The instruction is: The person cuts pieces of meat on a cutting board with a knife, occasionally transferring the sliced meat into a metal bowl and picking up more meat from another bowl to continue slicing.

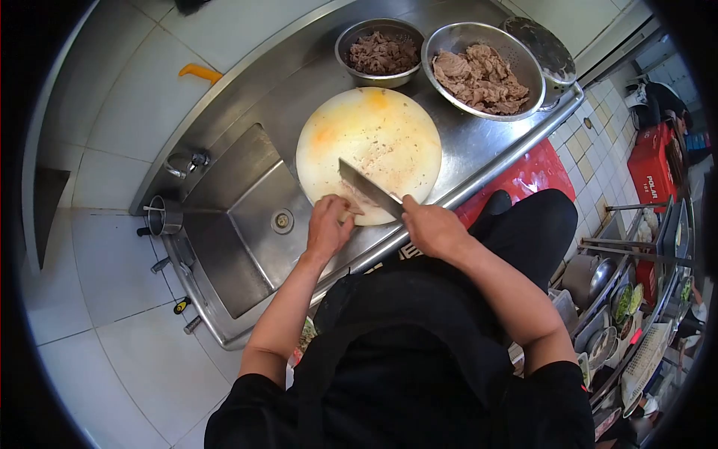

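A round pale cutting board point(374, 135) with yellow stains and small scraps lies on the steel counter. My right hand point(432, 224) is closed around the handle of a wide cleaver point(366, 185), whose blade reaches up and left over the board. Just left of the blade, at the board's near edge, my left hand point(330, 224) has its fingers curled on a piece of meat point(354, 207). Part of that meat is hidden by the fingers and blade.
Behind the board stand a smaller bowl point(365, 73) and a larger colander point(540, 88), both holding cooked meat. A steel sink point(243, 217) with a faucet point(179, 163) is at the left. On the right are a red crate point(649, 168) and shelves with containers.
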`<move>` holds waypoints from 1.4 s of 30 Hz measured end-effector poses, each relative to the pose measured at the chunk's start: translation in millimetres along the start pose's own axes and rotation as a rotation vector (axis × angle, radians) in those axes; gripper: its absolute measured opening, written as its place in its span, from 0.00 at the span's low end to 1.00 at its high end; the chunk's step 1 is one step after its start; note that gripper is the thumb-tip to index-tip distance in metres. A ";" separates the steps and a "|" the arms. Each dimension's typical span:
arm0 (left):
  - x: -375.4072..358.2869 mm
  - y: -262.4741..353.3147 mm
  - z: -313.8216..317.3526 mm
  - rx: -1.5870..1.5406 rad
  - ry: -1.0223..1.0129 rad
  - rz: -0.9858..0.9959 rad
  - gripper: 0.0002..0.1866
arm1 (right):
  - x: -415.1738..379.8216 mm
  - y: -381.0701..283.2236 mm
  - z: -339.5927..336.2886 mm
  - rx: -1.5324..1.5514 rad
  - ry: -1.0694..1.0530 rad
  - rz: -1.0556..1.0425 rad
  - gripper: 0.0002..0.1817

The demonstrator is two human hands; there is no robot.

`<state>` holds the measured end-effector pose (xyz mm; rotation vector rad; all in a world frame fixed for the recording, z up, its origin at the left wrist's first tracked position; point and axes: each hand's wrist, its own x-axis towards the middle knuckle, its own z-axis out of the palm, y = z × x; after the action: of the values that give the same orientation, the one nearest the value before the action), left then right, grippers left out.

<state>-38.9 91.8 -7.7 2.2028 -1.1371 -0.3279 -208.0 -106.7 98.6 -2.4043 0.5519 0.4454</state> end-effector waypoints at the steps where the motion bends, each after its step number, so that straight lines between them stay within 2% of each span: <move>1: 4.2 -2.0 1.3 0.020 0.100 -0.018 0.24 | -2.8 6.0 -9.6 0.000 0.002 0.005 0.13; 2: 8.7 -10.2 7.9 0.037 0.072 -0.080 0.33 | -5.7 12.6 -18.0 -0.008 0.050 0.047 0.13; 3: 12.7 -12.7 15.2 0.033 0.067 -0.078 0.33 | -8.3 19.2 -26.2 -0.015 0.096 0.090 0.13; 6: 23.2 -3.4 34.4 -0.013 -0.015 0.018 0.45 | -3.1 42.9 -52.5 0.001 0.202 0.097 0.14; 9: 35.5 39.2 44.1 0.039 -0.052 -0.015 0.46 | 9.0 63.5 -66.6 -0.007 0.274 0.079 0.13; 10: 38.3 44.7 54.9 0.093 0.029 0.018 0.40 | 12.8 67.5 -68.5 0.007 0.294 0.085 0.13; 11: 39.6 43.4 62.5 0.095 0.030 0.021 0.40 | 16.1 70.4 -69.8 0.008 0.298 0.084 0.13; 13: 40.8 40.5 73.6 0.038 0.049 0.062 0.30 | 21.5 75.2 -71.7 0.011 0.290 0.062 0.13; 14: 41.8 38.6 78.6 0.082 0.155 0.154 0.19 | 23.3 77.6 -70.1 0.014 0.292 0.064 0.13; 15: 45.1 40.5 76.3 0.083 0.152 0.159 0.19 | 24.5 79.8 -67.2 0.027 0.273 0.071 0.14; 17: 52.5 41.4 68.7 0.109 -0.025 0.067 0.16 | 26.3 84.4 -60.9 0.048 0.261 0.086 0.14; 18: 57.3 39.8 67.4 0.213 0.067 0.165 0.12 | 26.4 84.3 -59.0 0.050 0.228 0.078 0.14; 21: 68.9 29.8 63.4 0.273 0.029 0.155 0.12 | 27.9 85.5 -57.5 0.045 0.146 0.094 0.15; 22: 73.6 27.2 61.9 0.260 0.124 0.253 0.13 | 29.6 87.0 -57.2 0.038 0.118 0.096 0.15; 23: 76.9 24.8 59.8 0.264 0.120 0.261 0.13 | 31.6 87.8 -57.6 0.032 0.090 0.096 0.16; 25: 81.1 21.9 54.7 0.184 0.040 0.220 0.14 | 36.5 88.0 -60.6 0.010 0.066 0.113 0.17; 26: 85.2 21.5 53.8 0.124 0.051 0.145 0.14 | 39.3 90.4 -60.9 0.014 0.038 0.106 0.17; 27: 93.2 21.5 51.2 0.132 0.047 0.155 0.14 | 41.6 90.9 -62.9 0.020 0.012 0.099 0.16; 29: 111.0 20.7 44.9 -0.208 0.131 -0.243 0.13 | 42.4 91.1 -67.0 0.026 0.015 0.092 0.16; 30: 131.0 12.4 39.3 -0.307 0.121 -0.374 0.13 | 44.2 93.4 -66.5 0.026 0.001 0.090 0.16; 32: 182.5 13.6 19.7 -0.390 0.229 -0.339 0.18 | 44.6 92.6 -70.0 0.020 -0.023 0.087 0.16; 34: 239.1 45.9 -9.5 -0.404 0.345 -0.299 0.20 | 48.2 94.0 -70.8 0.018 -0.029 0.078 0.16; 36: 307.2 31.9 -19.2 -0.464 0.345 -0.190 0.20 | 50.2 95.6 -72.4 0.009 -0.038 0.065 0.16; 38: 366.3 21.3 -30.6 -0.583 0.162 -0.204 0.18 | 49.5 95.7 -76.2 0.017 -0.037 0.058 0.16; 40: 393.1 41.8 -29.6 -0.472 0.165 -0.232 0.19 | 48.2 96.0 -80.8 0.049 -0.049 0.053 0.16; 42: 416.5 61.8 -28.2 -0.286 0.183 -0.306 0.30 | 48.5 99.5 -81.2 0.057 -0.049 0.044 0.16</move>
<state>183.3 -256.1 79.9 2.0970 -0.6132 -0.3820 -200.6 -243.4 88.5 -2.3245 0.5890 0.4997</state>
